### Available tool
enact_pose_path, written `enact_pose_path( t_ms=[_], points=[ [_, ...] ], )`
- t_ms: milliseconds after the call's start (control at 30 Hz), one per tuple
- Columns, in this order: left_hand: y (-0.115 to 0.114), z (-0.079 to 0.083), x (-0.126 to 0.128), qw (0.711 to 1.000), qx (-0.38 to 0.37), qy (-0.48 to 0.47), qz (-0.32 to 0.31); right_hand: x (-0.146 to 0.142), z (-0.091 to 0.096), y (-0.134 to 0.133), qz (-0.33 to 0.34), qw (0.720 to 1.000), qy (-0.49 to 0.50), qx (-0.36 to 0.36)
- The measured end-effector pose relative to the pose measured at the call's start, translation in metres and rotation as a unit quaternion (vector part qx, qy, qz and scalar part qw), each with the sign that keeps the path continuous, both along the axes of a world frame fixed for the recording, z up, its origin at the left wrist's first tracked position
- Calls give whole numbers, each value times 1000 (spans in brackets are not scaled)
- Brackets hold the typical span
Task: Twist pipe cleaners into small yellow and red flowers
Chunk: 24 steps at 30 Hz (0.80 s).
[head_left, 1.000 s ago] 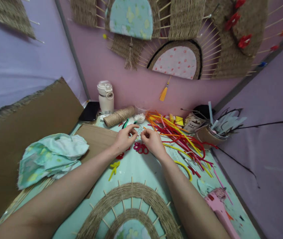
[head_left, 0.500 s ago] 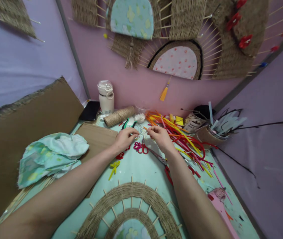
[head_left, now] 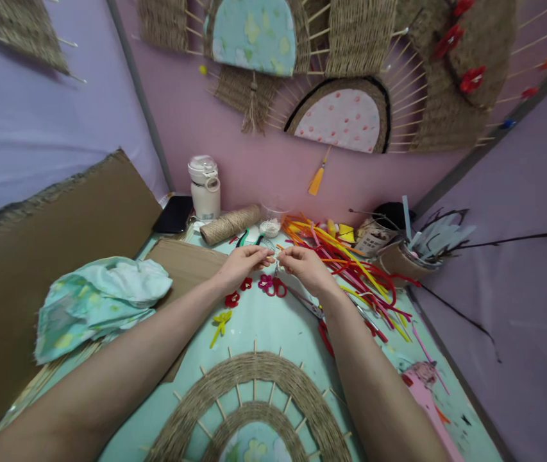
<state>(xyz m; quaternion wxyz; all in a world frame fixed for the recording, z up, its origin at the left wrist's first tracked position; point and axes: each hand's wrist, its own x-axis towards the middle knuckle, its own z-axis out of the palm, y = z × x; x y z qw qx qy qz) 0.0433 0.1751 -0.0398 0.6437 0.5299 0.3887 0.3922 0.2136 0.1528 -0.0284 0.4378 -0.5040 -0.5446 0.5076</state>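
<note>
While the left hand (head_left: 247, 265) and right hand (head_left: 306, 268) meet above the surface (head_left: 273, 327), each grip is pinched nearly closed, seemingly on a tiny pale piece (head_left: 276, 257) between the fingertips, too small to identify. Two red flowers (head_left: 232, 299) and a magenta flower (head_left: 264, 283) look finished just nearer the person; a yellow pipe-cleaner piece (head_left: 222, 323) seems only part-shaped. Many pipe cleaners (head_left: 350, 273) remain loose, and the woven arch's (head_left: 254, 369) visible part bears no flowers.

The left hand (head_left: 240, 266) and right hand (head_left: 308, 264) nearly meet above the counter (head_left: 263, 324), both pinched, anything between them too small to tell. Nearer lies a red flower (head_left: 232, 299), then a woven arch (head_left: 254, 366); a twine roll (head_left: 231, 224) lies far.
</note>
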Motion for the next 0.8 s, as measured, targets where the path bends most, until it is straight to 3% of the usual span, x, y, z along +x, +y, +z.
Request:
enact_pose_path(
  t_ms=[233,400,633,800],
  points=[
    [-5,10,0,995,54,77,28,-3,-2,-1,-1,1000,1,-2],
    [-1,9,-2,989,66,115,71,-1,-5,4,-46,998,30,-7],
    [2,0,-3,992,46,80,90,0,-3,4,-69,997,43,-9],
    [1,-2,-1,998,3,34,57,-7,7,-2,-45,990,123,-45]
  ],
)
